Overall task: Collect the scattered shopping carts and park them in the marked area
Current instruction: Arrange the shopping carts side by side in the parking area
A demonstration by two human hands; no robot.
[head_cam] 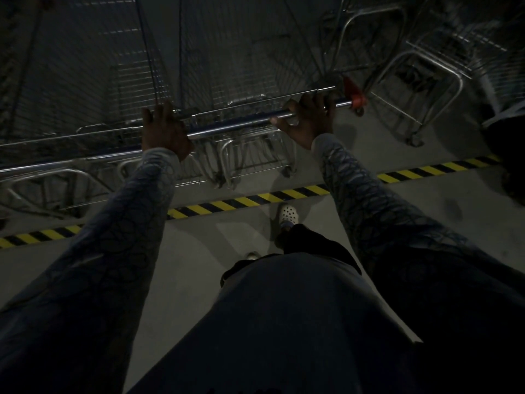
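A metal wire shopping cart (221, 66) stands in front of me in dim light, its basket beyond a yellow-and-black striped floor line (247, 201). Its chrome handle bar (235, 125) runs across the middle, with a red end piece (355, 95) at the right. My left hand (164, 132) grips the bar's left part and my right hand (306, 120) grips it near the right end. Another cart (42, 81) is parked on the left beside it, and more carts (412, 61) stand at the upper right.
The floor is grey concrete (199, 265). My foot in a white perforated clog (289, 214) is just short of the striped line. A dark object (508, 155) sits at the right edge. Cart wheels and lower frames (255, 163) show beneath the handle.
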